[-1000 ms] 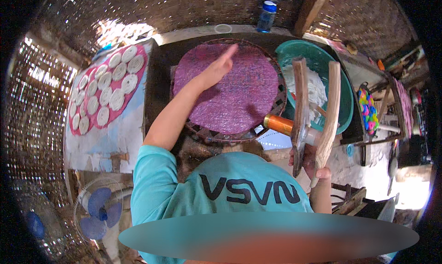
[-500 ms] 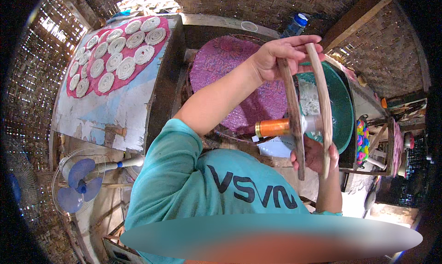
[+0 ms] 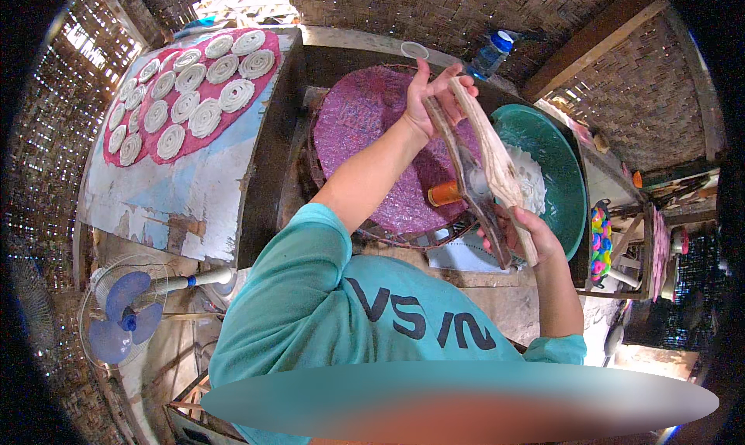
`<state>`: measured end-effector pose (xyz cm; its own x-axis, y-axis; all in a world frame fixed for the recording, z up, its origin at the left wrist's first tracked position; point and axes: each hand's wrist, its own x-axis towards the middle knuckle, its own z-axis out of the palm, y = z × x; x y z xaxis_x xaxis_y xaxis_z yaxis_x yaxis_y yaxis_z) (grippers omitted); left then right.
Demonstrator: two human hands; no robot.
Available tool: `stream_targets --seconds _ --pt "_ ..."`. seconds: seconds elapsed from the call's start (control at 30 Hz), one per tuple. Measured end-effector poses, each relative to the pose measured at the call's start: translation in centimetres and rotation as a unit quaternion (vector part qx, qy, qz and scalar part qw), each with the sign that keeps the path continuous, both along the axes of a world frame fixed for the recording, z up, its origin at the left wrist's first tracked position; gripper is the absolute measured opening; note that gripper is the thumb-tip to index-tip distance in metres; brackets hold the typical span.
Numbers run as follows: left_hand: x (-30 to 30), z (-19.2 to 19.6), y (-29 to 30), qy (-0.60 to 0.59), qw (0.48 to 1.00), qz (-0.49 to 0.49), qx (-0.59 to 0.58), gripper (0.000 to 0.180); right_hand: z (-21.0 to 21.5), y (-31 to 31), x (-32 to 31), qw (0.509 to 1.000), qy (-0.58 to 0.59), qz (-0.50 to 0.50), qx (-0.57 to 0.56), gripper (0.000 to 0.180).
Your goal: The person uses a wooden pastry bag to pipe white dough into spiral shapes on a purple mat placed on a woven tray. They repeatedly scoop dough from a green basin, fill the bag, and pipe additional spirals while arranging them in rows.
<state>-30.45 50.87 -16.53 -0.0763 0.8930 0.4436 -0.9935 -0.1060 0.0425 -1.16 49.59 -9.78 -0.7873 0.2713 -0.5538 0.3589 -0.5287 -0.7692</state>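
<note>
A two-handled wooden press [image 3: 497,162] is held up between my hands, tilted, over the edge of a pink round mat and a green basin. It has a dark bar and a paler bar side by side, with an orange cylinder [image 3: 444,194] sticking out on the left. My left hand [image 3: 434,96] supports the upper ends, thumb raised, fingertips at the pale bar. Around the lower ends are the fingers of my right hand [image 3: 528,232]. White dough-like stuff [image 3: 528,181] lies in the green basin [image 3: 563,212], partly hidden behind the press. The pink mat [image 3: 361,135] lies left of it.
On the left, several white coiled rounds [image 3: 190,78] lie on pink mats on a worn board [image 3: 186,204]. A blue bottle [image 3: 491,55] and a small clear lid [image 3: 414,51] are at the back. A fan [image 3: 128,313] stands lower left, and a white sheet [image 3: 458,255] lies below the mat.
The press has swung left and tilted, its upper end moving furthest. My left hand has shifted left with it, and my right hand has risen a little. The bars look closer together.
</note>
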Motion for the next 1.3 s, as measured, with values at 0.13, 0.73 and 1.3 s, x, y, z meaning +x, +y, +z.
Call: stream_targets --seconds 0.13,0.73,1.3 --pt "0.1 0.4 -1.0 0.004 0.999 0.013 0.031 0.061 0.5 -0.8 0.0 0.998 -0.033 0.015 0.048 0.080" --pt "0.2 8.0 -5.0 0.064 0.987 0.067 0.134 0.057 7.0 -2.5 -0.4 0.953 -0.053 0.052 0.292 0.077" --pt "-0.9 11.5 -8.6 0.107 0.980 0.102 0.137 0.050 8.6 -3.7 -1.1 0.949 -0.026 0.049 0.311 0.063"
